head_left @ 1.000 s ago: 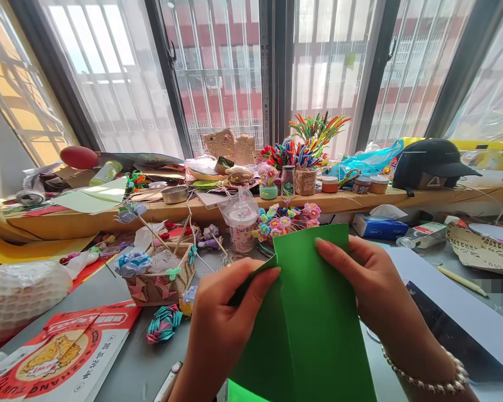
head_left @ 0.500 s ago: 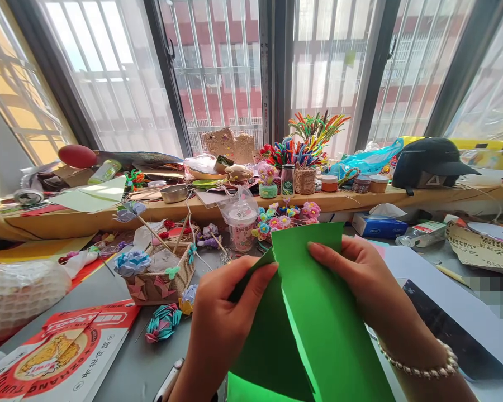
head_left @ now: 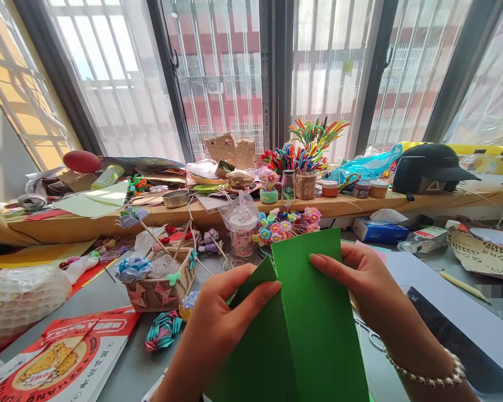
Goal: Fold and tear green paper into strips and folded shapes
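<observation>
The green paper (head_left: 318, 318) is smooth and nearly matt. Beyond it, the sill (head_left: 339, 207) is smooth wood and the pipe cleaners (head_left: 293, 159) look fuzzy. Behind the paper to its left, the cup (head_left: 242, 239) is glossy plastic, the tin (head_left: 176, 199) dull metal; left of it, the box (head_left: 159, 296) is rough, like burlap. To the paper's right, the bracelet (head_left: 430, 382) has shiny, pearly beads; farther back, the bag (head_left: 366, 166) is thin, shiny plastic, the cap (head_left: 430, 164) matt cloth, the bottle (head_left: 423, 240) clear plastic.
</observation>
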`<state>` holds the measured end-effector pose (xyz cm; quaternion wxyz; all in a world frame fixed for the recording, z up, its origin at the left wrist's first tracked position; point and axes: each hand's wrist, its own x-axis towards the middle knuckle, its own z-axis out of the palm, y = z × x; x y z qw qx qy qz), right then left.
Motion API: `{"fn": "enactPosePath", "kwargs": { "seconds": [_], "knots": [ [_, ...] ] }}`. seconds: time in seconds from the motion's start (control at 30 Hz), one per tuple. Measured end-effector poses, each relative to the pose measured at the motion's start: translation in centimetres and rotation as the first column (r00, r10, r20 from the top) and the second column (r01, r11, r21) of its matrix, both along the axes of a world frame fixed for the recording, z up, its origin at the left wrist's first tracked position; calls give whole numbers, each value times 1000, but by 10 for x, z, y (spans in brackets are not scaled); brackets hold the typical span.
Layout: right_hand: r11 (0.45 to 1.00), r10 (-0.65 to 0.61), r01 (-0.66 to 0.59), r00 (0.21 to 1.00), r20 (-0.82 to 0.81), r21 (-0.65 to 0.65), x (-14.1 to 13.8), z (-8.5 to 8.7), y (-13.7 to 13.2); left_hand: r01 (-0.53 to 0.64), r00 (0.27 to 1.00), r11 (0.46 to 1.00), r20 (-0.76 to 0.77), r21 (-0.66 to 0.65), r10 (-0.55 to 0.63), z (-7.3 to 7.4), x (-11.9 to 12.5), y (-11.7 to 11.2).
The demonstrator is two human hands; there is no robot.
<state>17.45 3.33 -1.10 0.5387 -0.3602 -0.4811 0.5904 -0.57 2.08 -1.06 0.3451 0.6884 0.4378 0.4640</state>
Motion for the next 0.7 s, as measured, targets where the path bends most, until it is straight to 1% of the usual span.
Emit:
{"fn": "enactPosePath", "kwargs": {
  "seconds": [0.07,0.13,0.2,0.23,0.3,0.37,0.47,0.53,0.7],
  "knots": [
    [1000,4,-4,1000,-6,-18,-1,0,-1,-29,999,998,-45,47,31,-1,-1,0],
    [999,-6,6,1000,-17,-34,-1,0,-1,-80,992,987,-86,141,92,-1,1,-1],
    [999,-31,30,999,-34,-35,-3,0,0,-140,982,963,-88,229,164,-1,3,-2],
    [999,-40,38,998,-39,-35,-3,0,0,-166,979,953,-73,252,190,-1,4,-2],
    [999,-38,36,999,-37,-37,-3,0,1,-195,977,948,-31,252,209,-1,6,-3],
    [999,-23,21,999,-25,-46,-3,0,1,-200,978,954,-9,222,207,0,6,-3],
    [999,-13,12,1000,-18,-44,-2,2,0,-154,985,969,-49,195,166,0,5,-3],
    [999,-10,9,1000,-21,-38,-2,3,-1,-152,986,972,-47,182,163,0,4,-2],
    [999,-48,48,999,-25,-23,-2,1,1,-217,975,963,75,161,207,0,9,-3]
  ]
}}
